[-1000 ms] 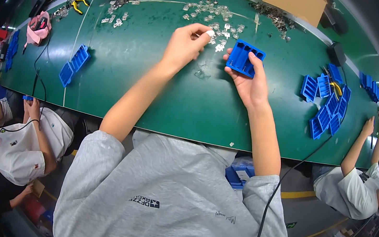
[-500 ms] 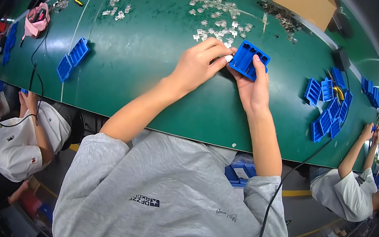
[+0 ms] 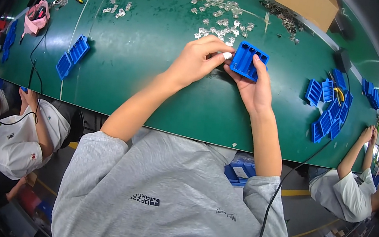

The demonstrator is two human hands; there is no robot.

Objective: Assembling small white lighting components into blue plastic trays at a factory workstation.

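A blue plastic battery case (image 3: 243, 64) with long parallel slots faces up in my right hand (image 3: 257, 90). My right thumb lies over its slots, with the other fingers underneath. At the case's left edge, my left hand (image 3: 198, 61) is closed in a pinch, a white covering (image 3: 227, 55) at its thumb tip. Whatever lies between those fingertips is too small or hidden to tell. Just beyond my hands, small clear and metallic pieces (image 3: 222, 23) are scattered over the green table (image 3: 124, 65).
More blue cases (image 3: 328, 114) lie in a cluster to the right, with yellow-handled pliers (image 3: 339, 94) among them. Two blue cases (image 3: 73, 57) sit on the left. Dark metal pieces (image 3: 283, 19) and cardboard boxes (image 3: 307, 4) are at the back. A black cable (image 3: 281, 187) hangs on my right; people work at both sides.
My left fingertips have drawn slightly left, away from the case's edge. The case has turned a little in my right hand, which keeps its hold.
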